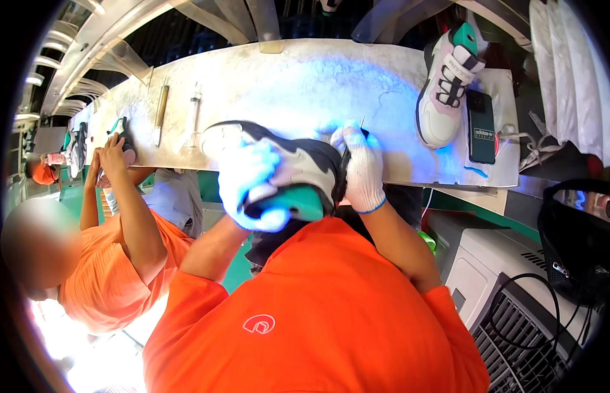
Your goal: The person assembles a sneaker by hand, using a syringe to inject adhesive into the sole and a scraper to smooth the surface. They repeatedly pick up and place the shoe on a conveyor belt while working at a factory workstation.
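A white, black and green sneaker [305, 164] lies on its side in front of me, over the bench's near edge, its green-lined opening toward me. My left hand [249, 183], in a white knit glove lit blue, is closed round the sneaker near its opening. At its other side, my right hand [364, 171], gloved too, has its fingers curled by the sole's edge. From that hand sticks up a small dark tool [364, 132] with a thin metal tip; the rest of it is hidden in the fingers.
On the pale bench [305, 85] lie a brush-like tool [161, 114] and a syringe-like tube [193, 111]. At right are a matching sneaker [444, 88], a dark phone [480, 128] and laces [535, 147]. A co-worker [121, 255] handles a shoe at left; a grey machine [495, 262] stands right.
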The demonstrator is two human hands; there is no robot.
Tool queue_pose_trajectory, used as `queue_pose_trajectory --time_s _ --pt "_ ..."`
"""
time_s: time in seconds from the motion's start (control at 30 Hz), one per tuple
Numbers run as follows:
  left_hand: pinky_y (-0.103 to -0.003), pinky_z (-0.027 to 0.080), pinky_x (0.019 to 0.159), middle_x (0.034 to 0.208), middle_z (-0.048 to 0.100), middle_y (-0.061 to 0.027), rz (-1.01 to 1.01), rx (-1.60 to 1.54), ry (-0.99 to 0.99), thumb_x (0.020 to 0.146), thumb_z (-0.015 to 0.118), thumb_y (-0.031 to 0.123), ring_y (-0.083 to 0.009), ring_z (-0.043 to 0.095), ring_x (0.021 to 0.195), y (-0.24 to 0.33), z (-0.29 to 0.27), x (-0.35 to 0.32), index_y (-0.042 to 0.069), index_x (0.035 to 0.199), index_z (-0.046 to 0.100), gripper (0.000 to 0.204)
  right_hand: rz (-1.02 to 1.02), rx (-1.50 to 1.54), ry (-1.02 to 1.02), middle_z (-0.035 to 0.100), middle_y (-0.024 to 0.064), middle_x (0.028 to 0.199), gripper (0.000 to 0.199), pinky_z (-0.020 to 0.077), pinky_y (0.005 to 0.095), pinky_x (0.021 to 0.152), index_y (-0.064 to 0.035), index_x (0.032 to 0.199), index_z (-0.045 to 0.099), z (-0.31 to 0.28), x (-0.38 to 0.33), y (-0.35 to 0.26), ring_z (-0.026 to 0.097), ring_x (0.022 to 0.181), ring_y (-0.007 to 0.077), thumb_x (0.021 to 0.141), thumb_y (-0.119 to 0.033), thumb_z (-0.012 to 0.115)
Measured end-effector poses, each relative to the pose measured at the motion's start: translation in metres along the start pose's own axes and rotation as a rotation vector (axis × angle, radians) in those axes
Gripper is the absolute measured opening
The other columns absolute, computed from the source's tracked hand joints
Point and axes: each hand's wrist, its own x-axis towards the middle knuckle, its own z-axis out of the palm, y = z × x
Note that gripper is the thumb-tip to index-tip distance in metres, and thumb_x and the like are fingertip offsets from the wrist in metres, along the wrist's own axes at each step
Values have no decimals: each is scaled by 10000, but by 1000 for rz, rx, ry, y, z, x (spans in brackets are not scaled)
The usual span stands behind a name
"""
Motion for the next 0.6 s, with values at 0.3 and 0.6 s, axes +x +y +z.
queue_pose_trajectory --time_s 0.3,0.6 --pt "-503 534 730 906 793 -183 65 -2 -46 892 825 674 -397 784 832 -1 -1 2 30 960 721 657 66 -683 -294 816 134 1131 217 553 318 932 24 979 765 22 8 -42 702 1009 144 1063 -168 711" --pt "-595 536 941 1005 788 -207 65 48 -85 979 639 829 -423 764 921 8 -11 -2 -14 1069 693 849 41 -147 -185 822 136 1132 433 582 355 1007 79 1133 797 5 14 -6 755 1065 210 1140 -301 589"
